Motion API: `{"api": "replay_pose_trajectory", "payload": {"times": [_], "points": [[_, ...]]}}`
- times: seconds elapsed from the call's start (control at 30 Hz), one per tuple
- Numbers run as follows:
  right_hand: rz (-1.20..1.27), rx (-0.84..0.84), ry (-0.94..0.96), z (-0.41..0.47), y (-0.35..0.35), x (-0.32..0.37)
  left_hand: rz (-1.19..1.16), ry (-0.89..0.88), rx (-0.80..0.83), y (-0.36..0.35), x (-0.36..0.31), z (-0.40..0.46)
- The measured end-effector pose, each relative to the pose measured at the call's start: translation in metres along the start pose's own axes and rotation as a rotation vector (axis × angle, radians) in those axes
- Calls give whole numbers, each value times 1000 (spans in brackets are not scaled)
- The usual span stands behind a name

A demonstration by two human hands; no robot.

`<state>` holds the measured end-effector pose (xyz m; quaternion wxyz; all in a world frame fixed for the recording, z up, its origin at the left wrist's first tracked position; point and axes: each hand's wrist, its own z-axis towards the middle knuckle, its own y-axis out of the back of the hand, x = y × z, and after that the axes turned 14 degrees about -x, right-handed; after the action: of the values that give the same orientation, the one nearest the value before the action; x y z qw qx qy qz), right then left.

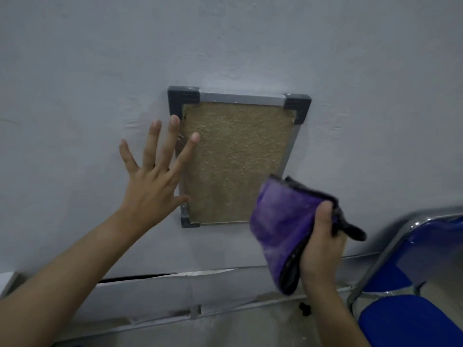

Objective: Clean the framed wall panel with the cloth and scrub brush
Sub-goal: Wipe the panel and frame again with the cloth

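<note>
Item: rectangular wall panel with a tan, rough cork-like face, thin silver metal frame and dark grey plastic corner caps (235,161), mounted flat on a pale grey painted wall (75,71). Left hand (152,176): grip spread, fingers straight and fanned, index and middle fingertips lying over the panel's left frame edge, thumb near the lower left corner cap; whether the palm presses the wall or only hovers near it cannot be told. Judged purpose: to steady the panel against its fixings while the other hand wipes. Right hand (323,236): grip pinching a folded purple microfibre cloth with a black bound edge (283,221), thumb on the near face, the other fingers hidden behind the fabric. The cloth hangs up and to the left of that grip, covering the panel's lower right corner; contact with the panel face is not certain, since the cloth is blurred. Judged reason for the bunched hold: it gives a padded wiping face turned toward the panel. Right of the cloth grip: blue padded chair with chrome tube frame (411,319), cut off by the picture edge. Below both grips: a white skirting strip (162,284) with a dark gap along its top. A small dark object on the floor (305,309) is too small to identify. The scrub brush is not in view. The panel's lower right corner cap is hidden behind the cloth.
</note>
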<state>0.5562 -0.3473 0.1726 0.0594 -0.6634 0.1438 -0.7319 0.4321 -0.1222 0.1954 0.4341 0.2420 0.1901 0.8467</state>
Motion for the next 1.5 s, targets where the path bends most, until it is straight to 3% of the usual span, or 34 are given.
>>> {"api": "replay_pose_trajectory", "payload": {"times": [0.13,0.23,0.33,0.47,0.73,0.97,1.07,1.27,1.33,1.4,1.5], "points": [[43,-1,580,23,-30,36,25,59,7,-8,-7,-6],[6,55,1076,41,-52,22,53,76,11,-12,-4,-5],[-280,235,1428,59,-70,-16,75,71,21,-13,-1,-6],[-542,326,1512,71,-66,-78,58,72,36,-13,2,-6],[-541,390,1536,71,-48,-137,95,50,30,-14,2,-4],[-647,453,1446,57,-24,-171,93,47,11,-15,2,-4],[-699,553,1359,48,-11,-182,78,42,15,-14,3,-4],[-697,739,1002,30,15,-187,55,60,29,-12,2,-4],[-634,778,802,22,26,-184,47,63,36,-10,1,-4],[-532,759,411,10,37,-179,47,64,40,-8,1,-4],[-443,433,-150,-9,43,-162,61,34,38,-5,3,-4]]}}
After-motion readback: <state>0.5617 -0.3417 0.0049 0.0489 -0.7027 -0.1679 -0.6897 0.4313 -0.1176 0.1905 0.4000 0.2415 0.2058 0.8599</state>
